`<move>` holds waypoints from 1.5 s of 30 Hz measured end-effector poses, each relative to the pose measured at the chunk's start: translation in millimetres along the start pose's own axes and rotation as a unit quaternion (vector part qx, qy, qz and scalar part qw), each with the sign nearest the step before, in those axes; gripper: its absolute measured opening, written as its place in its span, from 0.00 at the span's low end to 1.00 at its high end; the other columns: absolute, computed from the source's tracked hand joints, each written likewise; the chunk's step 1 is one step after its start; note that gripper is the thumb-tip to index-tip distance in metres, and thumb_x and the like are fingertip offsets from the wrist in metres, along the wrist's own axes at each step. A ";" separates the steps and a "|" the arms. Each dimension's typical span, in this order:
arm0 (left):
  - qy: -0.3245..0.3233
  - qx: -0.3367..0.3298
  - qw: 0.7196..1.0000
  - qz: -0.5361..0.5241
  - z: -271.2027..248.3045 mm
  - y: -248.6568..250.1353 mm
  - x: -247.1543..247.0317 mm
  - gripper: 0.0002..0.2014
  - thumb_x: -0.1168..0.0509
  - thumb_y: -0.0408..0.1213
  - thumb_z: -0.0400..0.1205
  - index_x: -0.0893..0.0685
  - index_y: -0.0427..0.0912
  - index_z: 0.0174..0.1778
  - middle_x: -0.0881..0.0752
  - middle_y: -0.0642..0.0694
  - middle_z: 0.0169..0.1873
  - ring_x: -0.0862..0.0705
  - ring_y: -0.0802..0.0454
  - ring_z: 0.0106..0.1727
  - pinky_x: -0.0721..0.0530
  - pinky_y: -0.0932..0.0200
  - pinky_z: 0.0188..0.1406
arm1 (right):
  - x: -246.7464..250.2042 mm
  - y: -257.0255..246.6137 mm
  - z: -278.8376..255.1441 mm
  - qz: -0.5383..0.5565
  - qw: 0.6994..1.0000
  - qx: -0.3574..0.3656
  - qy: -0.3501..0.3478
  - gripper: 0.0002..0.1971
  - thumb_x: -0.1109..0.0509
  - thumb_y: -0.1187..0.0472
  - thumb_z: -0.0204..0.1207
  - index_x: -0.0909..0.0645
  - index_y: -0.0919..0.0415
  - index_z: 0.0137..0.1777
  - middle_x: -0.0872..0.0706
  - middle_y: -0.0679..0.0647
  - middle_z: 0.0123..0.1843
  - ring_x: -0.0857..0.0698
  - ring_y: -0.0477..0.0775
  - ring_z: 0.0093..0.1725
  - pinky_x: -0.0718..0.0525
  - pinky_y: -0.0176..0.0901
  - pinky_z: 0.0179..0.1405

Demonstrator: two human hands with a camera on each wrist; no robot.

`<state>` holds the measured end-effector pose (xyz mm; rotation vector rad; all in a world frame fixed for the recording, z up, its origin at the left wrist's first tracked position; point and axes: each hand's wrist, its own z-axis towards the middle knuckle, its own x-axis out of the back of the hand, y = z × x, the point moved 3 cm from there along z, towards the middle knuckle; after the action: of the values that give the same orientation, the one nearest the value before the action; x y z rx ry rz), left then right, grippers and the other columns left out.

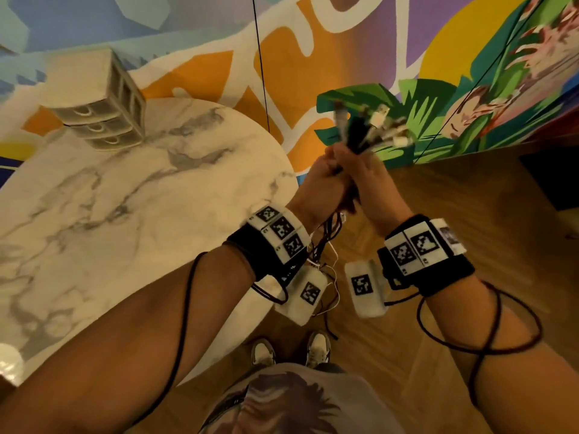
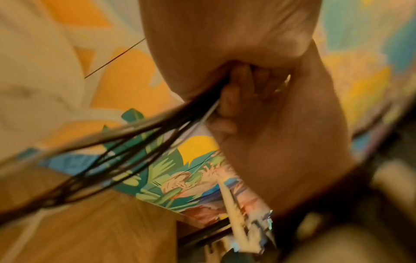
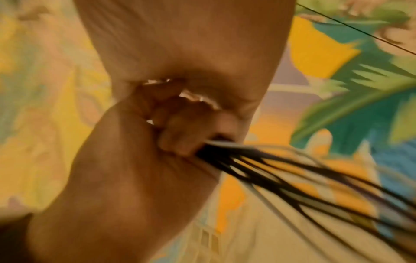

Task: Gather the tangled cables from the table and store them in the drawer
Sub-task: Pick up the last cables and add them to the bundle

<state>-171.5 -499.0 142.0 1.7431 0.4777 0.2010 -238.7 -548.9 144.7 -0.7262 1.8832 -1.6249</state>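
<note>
**Cables bunched in both hands**

The cables (image 1: 360,133), mostly black with a few white plugs fanning upward, are clenched between the left hand (image 1: 319,180) and right hand (image 1: 372,180), held beside the marble worktop (image 1: 125,198), whose drawer unit (image 1: 103,111) stands closed against a mural wall (image 1: 344,57).

Two hands (image 1: 344,180), one cable bundle (image 1: 369,126), one drawer unit (image 1: 103,120), one table (image 1: 109,214).

Decorated indoor lounge or studio, bright painted mural wall (image 1: 360,42), round marble table (image 1: 125,198), wood floor (image 1: 454,214)
</note>
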 end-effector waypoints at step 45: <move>-0.073 -0.129 0.890 0.431 -1.7 -19.5 -5.6 0.17 0.35 0.45 0.82 0.25 0.53 0.26 0.24 0.55 0.21 0.22 0.68 0.27 0.30 0.72 0.30 | 70.7 112.3 -24.9 -0.030 0.971 -0.228 0.071 0.21 0.35 0.56 0.73 0.30 0.52 0.17 0.36 0.45 0.16 0.40 0.47 0.17 0.43 0.37 0.21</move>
<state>-181.2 -496.8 124.2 1.5850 -0.4536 0.7210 -311.8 -567.2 32.6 -0.8748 2.3981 -1.3143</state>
